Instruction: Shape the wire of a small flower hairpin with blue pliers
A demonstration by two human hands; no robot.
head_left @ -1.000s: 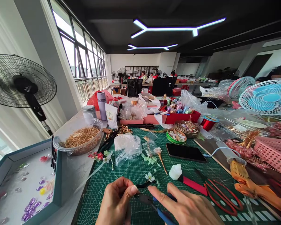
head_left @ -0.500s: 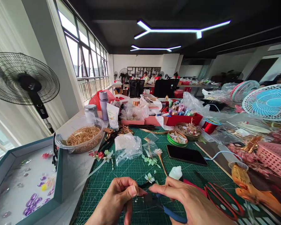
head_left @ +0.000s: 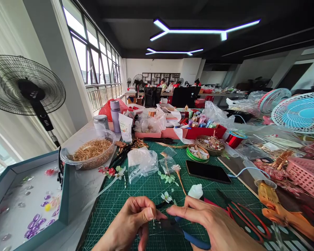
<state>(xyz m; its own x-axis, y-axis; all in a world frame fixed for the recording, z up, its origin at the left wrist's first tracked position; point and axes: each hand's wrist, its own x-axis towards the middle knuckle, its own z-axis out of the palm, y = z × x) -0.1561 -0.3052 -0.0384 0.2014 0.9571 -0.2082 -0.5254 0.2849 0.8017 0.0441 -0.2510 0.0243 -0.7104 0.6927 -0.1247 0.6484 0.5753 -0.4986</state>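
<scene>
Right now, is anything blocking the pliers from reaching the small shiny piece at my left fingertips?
Nothing visible: the blue-handled pliers have their head close to the small shiny piece. The white flower lies farther forward.

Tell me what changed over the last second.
The right hand moved slightly forward, covering more of the red handle; the blue-handled pliers shifted right, away from the left hand. No grip visibly changed. The phone and scissors stayed put.
</scene>
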